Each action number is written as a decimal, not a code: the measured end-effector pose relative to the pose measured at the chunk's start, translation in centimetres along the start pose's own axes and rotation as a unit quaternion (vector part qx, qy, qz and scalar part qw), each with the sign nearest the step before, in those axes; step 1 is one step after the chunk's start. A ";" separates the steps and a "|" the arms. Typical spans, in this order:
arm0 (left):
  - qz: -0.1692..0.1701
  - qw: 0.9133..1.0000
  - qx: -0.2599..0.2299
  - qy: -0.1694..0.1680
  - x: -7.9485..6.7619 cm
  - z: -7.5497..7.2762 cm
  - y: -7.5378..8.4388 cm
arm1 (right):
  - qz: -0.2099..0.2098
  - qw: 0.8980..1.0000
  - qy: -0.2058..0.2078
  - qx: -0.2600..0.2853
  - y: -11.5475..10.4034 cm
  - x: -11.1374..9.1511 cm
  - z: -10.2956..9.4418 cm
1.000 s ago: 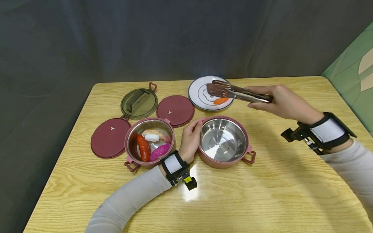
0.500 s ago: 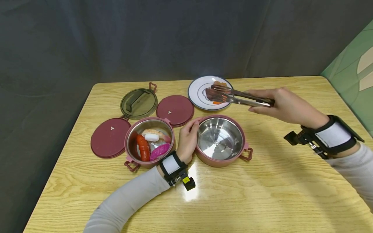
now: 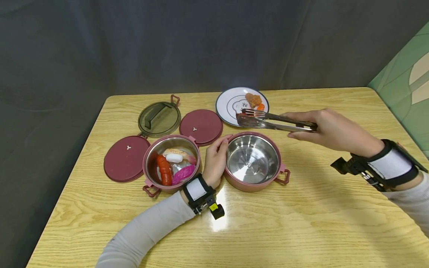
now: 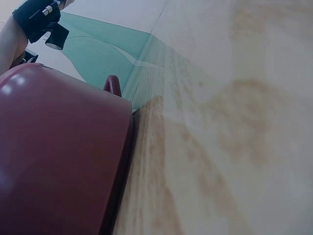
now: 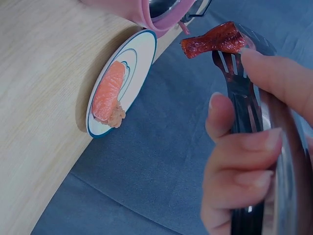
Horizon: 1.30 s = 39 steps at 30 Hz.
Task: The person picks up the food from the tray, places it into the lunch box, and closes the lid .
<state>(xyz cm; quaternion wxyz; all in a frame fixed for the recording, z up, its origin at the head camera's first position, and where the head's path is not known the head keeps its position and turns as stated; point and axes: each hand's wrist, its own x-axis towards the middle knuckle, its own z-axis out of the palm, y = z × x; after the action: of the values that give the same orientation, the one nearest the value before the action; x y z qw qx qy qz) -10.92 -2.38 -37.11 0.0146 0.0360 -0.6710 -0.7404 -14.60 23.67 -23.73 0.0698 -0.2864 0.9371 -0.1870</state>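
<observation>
My left hand [image 3: 214, 163] holds the left side of a pink steel-lined pot [image 3: 251, 187], fingers at its rim; nothing lies inside. My right hand [image 3: 331, 130] grips metal tongs [image 3: 285, 127], whose tips pinch a glossy red-brown drumstick [image 5: 212, 41]. In the head view the tongs' tips hang over the near edge of a white blue-rimmed plate [image 3: 226, 106], just behind the pot. On the plate are a crumbly brown fried piece [image 3: 256, 100] and an orange salmon slice [image 5: 110, 90]. The left wrist view shows mostly the pot's outer wall [image 4: 58, 156].
Left of my left hand stands a second pink pot [image 3: 171, 188] with a red sausage [image 3: 164, 171], a magenta piece [image 3: 183, 175], a shrimp piece and a white lump. Behind it lie a see-through lid [image 3: 159, 119] and burgundy discs [image 3: 201, 126]. A dark curtain [image 3: 214, 44] borders the table's back.
The tongs with the drumstick have come down and toward me, from above the plate to its near edge, uncovering the fried piece. The right pot and my left hand have shifted slightly left.
</observation>
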 end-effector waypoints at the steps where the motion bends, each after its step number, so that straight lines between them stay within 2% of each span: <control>1: 0.000 1.000 0.000 -0.001 0.0 0.0 0.0 | 0.000 1.000 -0.002 -0.001 0.0 -0.1 0.0; 11: -0.015 1.000 -0.015 -0.007 0.2 0.1 0.0 | -0.007 1.000 -0.026 -0.009 -0.3 -0.6 0.5; 18: -0.008 0.999 -0.016 -0.028 0.3 0.0 0.0 | -0.040 0.998 -0.045 -0.030 -0.2 -0.8 0.8; 21: -0.009 0.999 -0.014 -0.032 0.3 0.0 0.0 | -0.041 0.997 -0.057 -0.033 -0.1 -0.8 1.0; 32: -0.029 0.999 -0.018 -0.029 0.1 0.0 0.2 | -0.045 0.995 -0.086 -0.037 0.2 -0.5 1.9; 39: -0.024 0.999 -0.018 -0.026 0.2 0.0 0.1 | -0.046 0.992 -0.090 -0.082 -0.4 0.0 2.2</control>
<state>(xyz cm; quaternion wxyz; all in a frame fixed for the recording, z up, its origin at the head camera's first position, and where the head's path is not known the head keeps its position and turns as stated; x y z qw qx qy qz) -11.11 -2.41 -36.99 -0.0199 0.0326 -0.6563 -0.7535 -13.85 22.74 -25.60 0.1215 -0.3497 0.9249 -0.0865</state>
